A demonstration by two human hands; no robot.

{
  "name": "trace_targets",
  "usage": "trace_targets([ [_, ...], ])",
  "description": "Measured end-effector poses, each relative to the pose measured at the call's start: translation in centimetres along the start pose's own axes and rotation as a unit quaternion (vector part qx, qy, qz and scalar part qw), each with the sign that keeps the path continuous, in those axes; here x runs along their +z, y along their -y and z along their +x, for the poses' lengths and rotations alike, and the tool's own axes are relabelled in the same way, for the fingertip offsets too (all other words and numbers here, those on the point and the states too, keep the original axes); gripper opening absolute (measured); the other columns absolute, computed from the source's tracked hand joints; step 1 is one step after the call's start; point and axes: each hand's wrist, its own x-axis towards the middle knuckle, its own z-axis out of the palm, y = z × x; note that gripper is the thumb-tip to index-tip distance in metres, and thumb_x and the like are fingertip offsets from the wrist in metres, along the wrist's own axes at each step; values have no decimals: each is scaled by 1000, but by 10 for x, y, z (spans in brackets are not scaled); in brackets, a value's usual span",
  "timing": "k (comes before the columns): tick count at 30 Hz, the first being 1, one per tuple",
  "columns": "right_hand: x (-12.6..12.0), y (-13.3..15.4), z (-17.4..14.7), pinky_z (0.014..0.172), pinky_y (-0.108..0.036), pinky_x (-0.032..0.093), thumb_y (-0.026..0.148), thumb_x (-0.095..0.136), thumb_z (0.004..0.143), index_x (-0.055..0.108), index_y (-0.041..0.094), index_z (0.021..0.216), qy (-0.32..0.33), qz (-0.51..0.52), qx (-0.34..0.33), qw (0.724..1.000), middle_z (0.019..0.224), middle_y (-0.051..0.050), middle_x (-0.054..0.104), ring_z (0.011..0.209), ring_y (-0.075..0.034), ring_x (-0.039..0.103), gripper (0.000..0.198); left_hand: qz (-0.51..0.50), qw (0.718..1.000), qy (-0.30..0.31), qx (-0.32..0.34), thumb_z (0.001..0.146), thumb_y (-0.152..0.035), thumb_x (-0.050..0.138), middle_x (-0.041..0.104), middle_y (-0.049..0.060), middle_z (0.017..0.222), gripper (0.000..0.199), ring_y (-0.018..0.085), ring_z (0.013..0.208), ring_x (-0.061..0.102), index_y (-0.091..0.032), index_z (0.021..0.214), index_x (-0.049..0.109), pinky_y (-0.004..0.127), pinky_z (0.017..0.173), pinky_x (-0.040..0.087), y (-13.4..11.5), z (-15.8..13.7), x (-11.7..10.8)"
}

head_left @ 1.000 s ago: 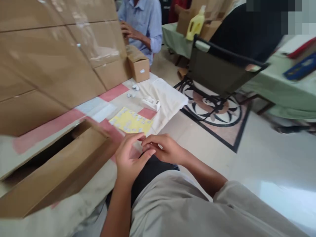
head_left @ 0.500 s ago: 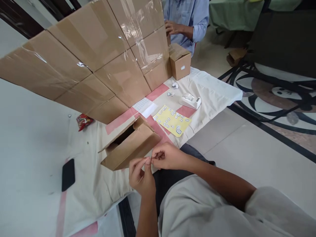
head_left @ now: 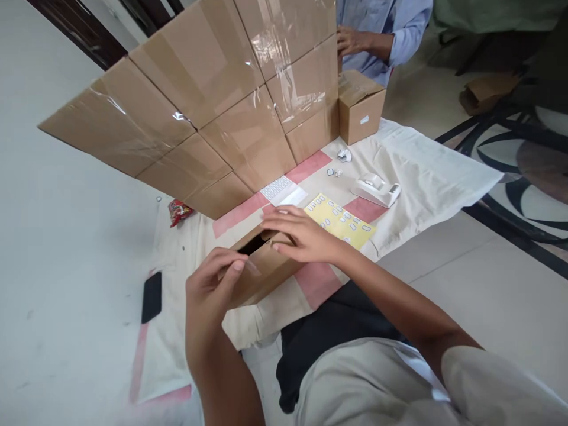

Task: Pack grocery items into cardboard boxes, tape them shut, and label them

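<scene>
A small cardboard box (head_left: 266, 278) rests on the cloth in front of me, with a dark gap along its top. My left hand (head_left: 213, 281) is at its left end, thumb and forefinger pinching a short strip of clear tape (head_left: 252, 267) that stretches over the front of the box. My right hand (head_left: 306, 236) lies over the right end of the box, fingers across the top and thumb on the front side, gripping the flap there. The inside of the box is too dark to make out.
Behind stands a tall wall of taped cardboard boxes (head_left: 248, 136). To the right are a yellow sticker sheet (head_left: 366, 231), a white tape dispenser (head_left: 376, 190) and another box (head_left: 361, 115). A phone (head_left: 151, 297) and red packet (head_left: 178, 213) lie left. A person's hand (head_left: 350, 41) shows behind.
My hands, which were together in front of the box, have parted and reached forward onto it. The left now holds tape at its top edge; the right grips its flap. The view has shifted.
</scene>
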Motion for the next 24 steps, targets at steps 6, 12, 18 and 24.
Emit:
trace_targets([
  [6,31,-17,-7,118,-49,40,9,52,89,73,26,98,-51,187,103,976,109,-4,77,145,-23,46,28,-42,995,27,-83,94,-33,69,69,0,95,11,14,92,63,-27,94,78,26,83,47,21,26,14],
  [12,29,-10,-7,119,-48,39,7,50,88,73,27,95,-63,186,106,975,108,-4,77,143,-21,48,31,-16,994,67,-81,89,-33,74,67,3,119,10,20,118,62,-27,97,76,30,97,46,27,21,24],
  [18,38,-11,-9,119,-47,39,13,48,93,71,25,88,-122,207,97,966,106,-4,77,140,-21,53,26,112,990,79,-29,90,-37,71,61,5,130,18,23,124,58,-30,106,75,35,100,49,34,22,31],
  [24,38,-9,-11,119,-46,38,11,47,90,69,24,83,-125,206,112,964,107,-5,77,141,-21,52,26,198,979,36,-43,86,-38,73,40,3,159,17,32,144,41,-30,101,75,52,117,39,36,18,35],
])
